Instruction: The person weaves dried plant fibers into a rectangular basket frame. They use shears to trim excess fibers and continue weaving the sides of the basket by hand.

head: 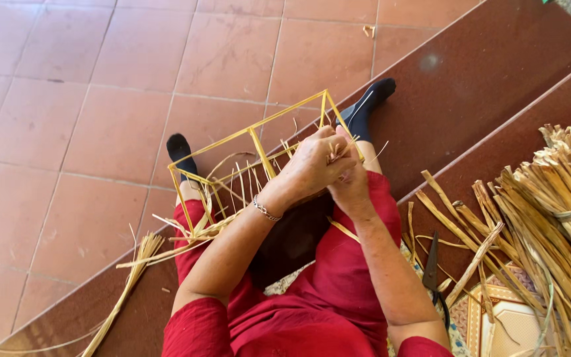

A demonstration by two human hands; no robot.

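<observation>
One rectangular yellow cane frame (252, 155) is resting across your red-clad lap, pale straw strands trailing from its edges. Your left hand (312, 165) and right hand (348, 182) are both pinching closed on straw strands (336, 151) at its far corner. One pair of dark scissors (433, 268) and one bundle of dried straw (556, 205) are lying to your right.

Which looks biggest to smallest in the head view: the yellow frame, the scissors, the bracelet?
1. Yellow frame, widest of the three.
2. Scissors, beside the person's right arm.
3. Bracelet, on the left wrist.
All lie at similar nearness, so the order seems safe.
</observation>
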